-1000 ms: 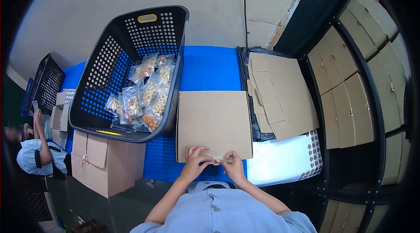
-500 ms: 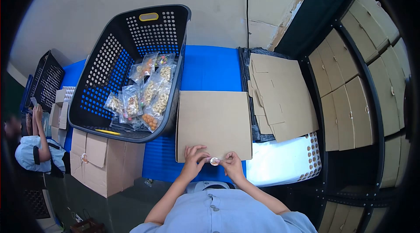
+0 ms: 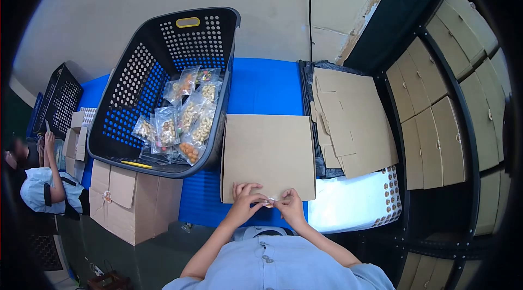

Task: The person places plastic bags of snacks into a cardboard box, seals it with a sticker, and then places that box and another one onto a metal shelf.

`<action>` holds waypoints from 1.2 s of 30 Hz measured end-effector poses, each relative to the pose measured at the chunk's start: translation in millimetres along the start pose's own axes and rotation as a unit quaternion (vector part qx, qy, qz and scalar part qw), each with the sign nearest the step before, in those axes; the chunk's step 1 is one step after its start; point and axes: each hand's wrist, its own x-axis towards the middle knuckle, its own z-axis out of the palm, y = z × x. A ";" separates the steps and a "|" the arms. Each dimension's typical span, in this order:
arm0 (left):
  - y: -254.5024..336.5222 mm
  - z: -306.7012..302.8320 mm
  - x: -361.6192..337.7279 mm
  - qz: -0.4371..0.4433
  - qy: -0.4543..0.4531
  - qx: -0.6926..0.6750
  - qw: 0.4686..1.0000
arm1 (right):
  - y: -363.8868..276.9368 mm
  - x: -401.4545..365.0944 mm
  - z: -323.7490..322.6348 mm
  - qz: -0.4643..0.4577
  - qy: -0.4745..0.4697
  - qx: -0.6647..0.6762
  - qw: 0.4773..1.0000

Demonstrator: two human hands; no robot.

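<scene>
A closed flat cardboard box (image 3: pixel 268 151) lies on the blue table in front of me. At the middle of its front edge is a small round sticker (image 3: pixel 269 203), partly hidden by my fingers. My left hand (image 3: pixel 245 202) pinches the sticker's left side with thumb and index finger, its other fingers resting on the lid. From the right, my right hand (image 3: pixel 290 206) holds the sticker's other side in a pinch, close against the box's front edge.
Left of the box stands a large black crate (image 3: pixel 163 162) holding several clear snack packets (image 3: pixel 190 121). Flat cardboard pieces (image 3: pixel 354 121) and a sticker sheet (image 3: pixel 359 203) lie right. Shelves hold boxes (image 3: pixel 447 132). A taped carton (image 3: pixel 136 203) and another person (image 3: pixel 43 189) are left.
The sticker faced up in full view between my fingertips; now less of it shows, and my fingers have drawn closer together over it at the box's front edge.
</scene>
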 end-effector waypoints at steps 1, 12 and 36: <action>0.3 0.5 0.0 0.000 0.000 0.000 1.000 | -2.2 -1.0 0.6 -0.001 0.002 -0.012 1.000; 2.9 4.0 -2.1 0.012 0.007 0.046 0.999 | -14.6 -3.6 -10.9 -0.081 0.020 -0.197 0.977; -28.6 33.3 -10.2 0.170 0.105 0.120 0.973 | 27.4 23.9 -23.8 -0.521 0.005 -0.438 0.733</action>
